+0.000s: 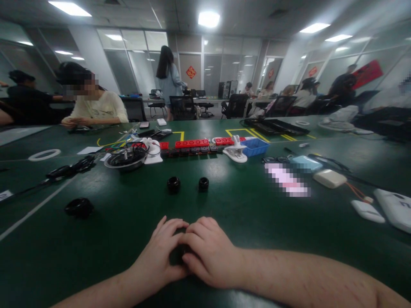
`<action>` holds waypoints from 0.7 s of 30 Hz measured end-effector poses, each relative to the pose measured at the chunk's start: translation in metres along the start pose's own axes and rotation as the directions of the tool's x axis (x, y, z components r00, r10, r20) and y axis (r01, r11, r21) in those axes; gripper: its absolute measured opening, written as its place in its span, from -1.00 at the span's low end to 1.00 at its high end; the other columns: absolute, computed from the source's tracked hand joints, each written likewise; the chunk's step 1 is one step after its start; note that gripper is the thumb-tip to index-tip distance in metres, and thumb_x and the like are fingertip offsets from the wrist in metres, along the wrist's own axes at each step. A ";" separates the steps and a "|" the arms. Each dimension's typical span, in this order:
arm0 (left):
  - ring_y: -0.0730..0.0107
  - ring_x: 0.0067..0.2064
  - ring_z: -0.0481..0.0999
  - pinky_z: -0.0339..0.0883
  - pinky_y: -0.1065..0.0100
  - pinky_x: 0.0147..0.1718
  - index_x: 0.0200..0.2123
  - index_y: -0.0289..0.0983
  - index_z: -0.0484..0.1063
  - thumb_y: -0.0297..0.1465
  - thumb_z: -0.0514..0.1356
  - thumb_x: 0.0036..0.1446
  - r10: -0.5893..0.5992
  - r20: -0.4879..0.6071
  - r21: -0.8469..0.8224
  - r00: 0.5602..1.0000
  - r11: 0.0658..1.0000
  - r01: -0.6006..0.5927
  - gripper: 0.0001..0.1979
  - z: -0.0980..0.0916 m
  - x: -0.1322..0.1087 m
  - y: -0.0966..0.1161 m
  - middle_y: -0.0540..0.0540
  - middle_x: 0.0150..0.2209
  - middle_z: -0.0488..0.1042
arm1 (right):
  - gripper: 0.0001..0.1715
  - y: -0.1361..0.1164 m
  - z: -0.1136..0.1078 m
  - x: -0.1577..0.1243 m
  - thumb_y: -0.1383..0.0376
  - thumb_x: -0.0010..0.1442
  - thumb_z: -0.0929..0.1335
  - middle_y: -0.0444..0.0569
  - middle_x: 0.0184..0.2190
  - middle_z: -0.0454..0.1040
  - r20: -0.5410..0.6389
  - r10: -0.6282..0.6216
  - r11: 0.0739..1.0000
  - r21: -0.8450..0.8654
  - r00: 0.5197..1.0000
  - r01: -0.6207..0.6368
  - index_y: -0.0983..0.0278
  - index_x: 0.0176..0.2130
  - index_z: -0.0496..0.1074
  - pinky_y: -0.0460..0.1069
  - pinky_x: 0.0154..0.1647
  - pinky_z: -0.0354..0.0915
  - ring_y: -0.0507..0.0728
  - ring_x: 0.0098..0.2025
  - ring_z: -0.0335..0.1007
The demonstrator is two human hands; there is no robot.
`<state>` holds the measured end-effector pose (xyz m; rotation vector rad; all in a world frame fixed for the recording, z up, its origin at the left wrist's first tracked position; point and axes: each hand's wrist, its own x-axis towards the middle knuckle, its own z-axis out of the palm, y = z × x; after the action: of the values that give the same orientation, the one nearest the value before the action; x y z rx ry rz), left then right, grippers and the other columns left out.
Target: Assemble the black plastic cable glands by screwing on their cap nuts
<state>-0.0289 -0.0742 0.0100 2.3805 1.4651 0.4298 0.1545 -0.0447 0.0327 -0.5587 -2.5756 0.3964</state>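
My left hand [167, 248] and my right hand [208, 252] meet low over the green table [269, 222], near its front edge. The left fingers and thumb curve round a dark gap. My right fingers are curled in, their tips touching the left hand. Something small and dark shows between them, mostly hidden by the fingers, and I cannot tell what it is. Ahead of the hands stand two glossy black ring-shaped pieces, one on the left [174, 185] and a smaller one on the right [203, 184]. A larger black coiled piece [79, 208] lies farther left.
Across the table run a row of red blocks [192, 144], a white clip stand [236, 150] and a blue bin [256, 147]. A metal bowl [126, 160] holds black parts. White cases [334, 178] and cables lie right. A person [99, 105] sits opposite at the left.
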 end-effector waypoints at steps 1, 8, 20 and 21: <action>0.07 0.07 0.23 -0.14 -0.18 0.10 -0.09 -0.09 0.32 -0.33 0.25 -0.18 -0.001 -0.004 0.003 1.000 1.000 0.001 -0.52 0.000 0.000 0.001 -0.07 0.00 0.29 | -0.69 0.000 0.000 0.000 0.25 0.14 0.17 0.04 -0.24 0.33 0.000 -0.004 1.000 -0.002 1.000 0.004 0.32 -0.15 0.32 0.07 -0.18 0.10 0.15 -0.22 0.13; 0.11 0.02 0.28 -0.13 -0.17 0.10 -0.14 -0.12 0.35 -0.29 0.25 -0.16 -0.011 -0.060 0.018 0.998 1.000 0.012 -0.58 -0.004 0.003 0.010 -0.07 -0.06 0.33 | -0.68 0.004 0.001 0.001 0.27 0.16 0.15 0.04 -0.25 0.34 -0.023 -0.046 0.998 -0.036 0.999 0.045 0.34 -0.15 0.32 0.05 -0.20 0.11 0.14 -0.24 0.14; 0.18 -0.04 0.31 -0.16 -0.14 0.10 -0.19 -0.13 0.38 -0.25 0.26 -0.16 -0.038 -0.108 0.038 0.993 0.998 0.042 -0.62 -0.003 0.006 0.013 -0.04 -0.12 0.35 | -0.73 0.006 -0.002 0.002 0.32 0.15 0.16 0.05 -0.29 0.37 -0.097 -0.084 0.995 -0.054 0.992 0.079 0.36 -0.20 0.32 0.05 -0.23 0.10 0.14 -0.27 0.15; 0.19 -0.03 0.30 -0.17 -0.14 0.10 -0.19 -0.14 0.38 -0.25 0.26 -0.15 -0.042 -0.102 0.036 0.994 0.998 0.046 -0.63 -0.004 0.006 0.014 -0.04 -0.12 0.35 | -0.75 0.005 -0.002 0.002 0.33 0.14 0.16 0.05 -0.31 0.37 -0.107 -0.081 0.996 -0.044 0.991 0.076 0.36 -0.21 0.33 0.04 -0.24 0.09 0.14 -0.28 0.15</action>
<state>-0.0168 -0.0744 0.0199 2.3826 1.5803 0.5231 0.1557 -0.0387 0.0331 -0.4774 -2.4967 0.2809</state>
